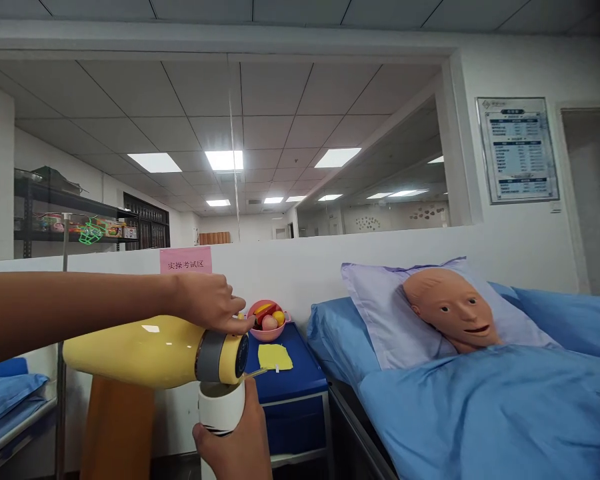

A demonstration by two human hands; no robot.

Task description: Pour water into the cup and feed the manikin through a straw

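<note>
A yellow thermos flask [135, 350] lies tipped almost level, its grey-banded neck over a white cup [223, 408]. My left hand [210, 303] is above the flask with curled fingers, one digit stretched along the neck; the grip on the handle is partly hidden by my forearm. My right hand [237, 440] wraps round the cup from below, thumb on the left side. A thin yellowish stick [256, 373], perhaps a spoon handle, sticks out of the cup to the right. Whether liquid is flowing I cannot tell.
Behind my hands stands a blue bedside cabinet [305, 381] with a yellow cloth [275, 357] and a pink basket [251, 311] of fruit. On the right, a manikin [450, 310] lies in a bed under a blue quilt [460, 413]. A metal pole [61, 400] rises at left.
</note>
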